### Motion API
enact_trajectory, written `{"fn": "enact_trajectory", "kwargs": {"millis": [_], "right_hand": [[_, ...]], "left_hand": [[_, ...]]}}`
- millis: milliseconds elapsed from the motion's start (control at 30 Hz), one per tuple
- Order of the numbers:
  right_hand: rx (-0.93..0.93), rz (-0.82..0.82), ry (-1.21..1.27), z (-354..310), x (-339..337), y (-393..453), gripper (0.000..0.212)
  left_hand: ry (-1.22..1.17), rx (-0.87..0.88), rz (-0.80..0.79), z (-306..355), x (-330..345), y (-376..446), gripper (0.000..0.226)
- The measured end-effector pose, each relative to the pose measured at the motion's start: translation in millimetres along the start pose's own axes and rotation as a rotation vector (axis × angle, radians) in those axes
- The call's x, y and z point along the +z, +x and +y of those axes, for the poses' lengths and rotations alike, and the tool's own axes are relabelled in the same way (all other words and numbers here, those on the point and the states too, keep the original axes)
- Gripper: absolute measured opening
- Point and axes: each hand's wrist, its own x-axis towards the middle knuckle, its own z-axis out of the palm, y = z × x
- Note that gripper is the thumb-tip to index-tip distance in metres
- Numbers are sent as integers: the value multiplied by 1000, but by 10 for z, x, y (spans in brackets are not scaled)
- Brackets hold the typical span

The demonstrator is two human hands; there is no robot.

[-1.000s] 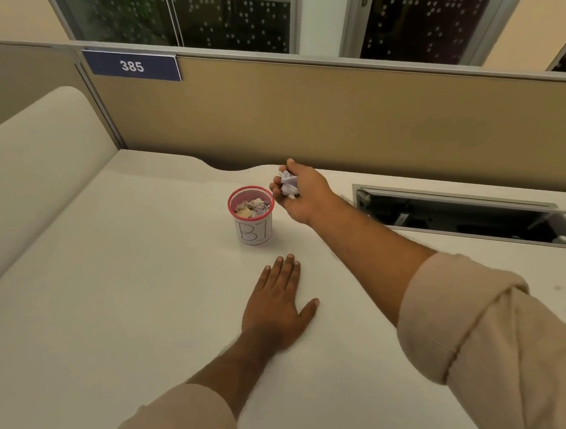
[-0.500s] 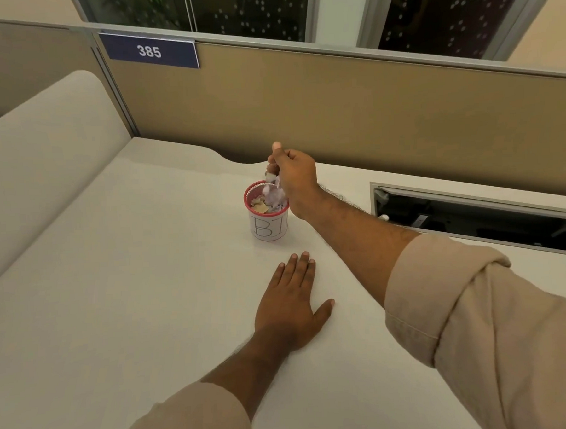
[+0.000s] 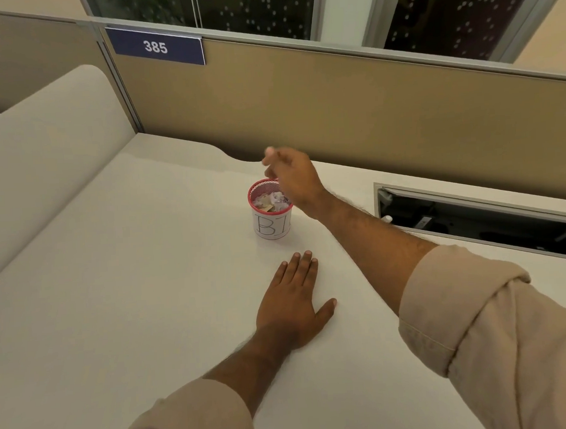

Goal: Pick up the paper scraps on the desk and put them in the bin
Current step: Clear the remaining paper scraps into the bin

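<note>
A small red mesh bin (image 3: 269, 228) with a white label reading "BI" stands mid-desk. Crumpled paper scraps (image 3: 272, 201) lie inside it. My right hand (image 3: 294, 177) hovers just above the bin's right rim, fingers loosely apart and blurred, with nothing visible in it. My left hand (image 3: 294, 304) rests flat, palm down, on the desk in front of the bin, fingers spread, holding nothing.
The white desk (image 3: 130, 271) runs to a tan partition (image 3: 335, 106) bearing a blue "385" plate (image 3: 156, 47). An open cable tray slot (image 3: 478, 217) lies to the right of the bin. A curved side panel (image 3: 42, 145) rises at left.
My right hand carried a crumpled scrap leftward over the bin and let it go; the scrap now lies in the bin. The left hand stayed flat on the desk.
</note>
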Motion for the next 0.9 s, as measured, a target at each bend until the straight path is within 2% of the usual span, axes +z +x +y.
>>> {"fn": "enact_trajectory", "kwargs": {"millis": [67, 133, 367, 567, 767, 900], "right_hand": [[-85, -126, -200, 60, -48, -75, 41], [-92, -124, -179, 74, -130, -150, 43], [19, 55, -95, 229, -657, -651, 43], [192, 176, -206, 745, -1221, -1644, 44], [258, 282, -256, 1058, -1958, -2477, 23], [287, 400, -261, 1149, -2429, -2856, 11]], "left_hand": [[0, 3, 0, 1, -11, -5, 83], [-2, 4, -4, 0, -20, -7, 83], [7, 2, -11, -9, -31, -14, 84], [32, 14, -10, -12, -56, -29, 81], [67, -17, -87, 26, -115, -32, 80], [9, -26, -73, 346, -119, 2, 82]]}}
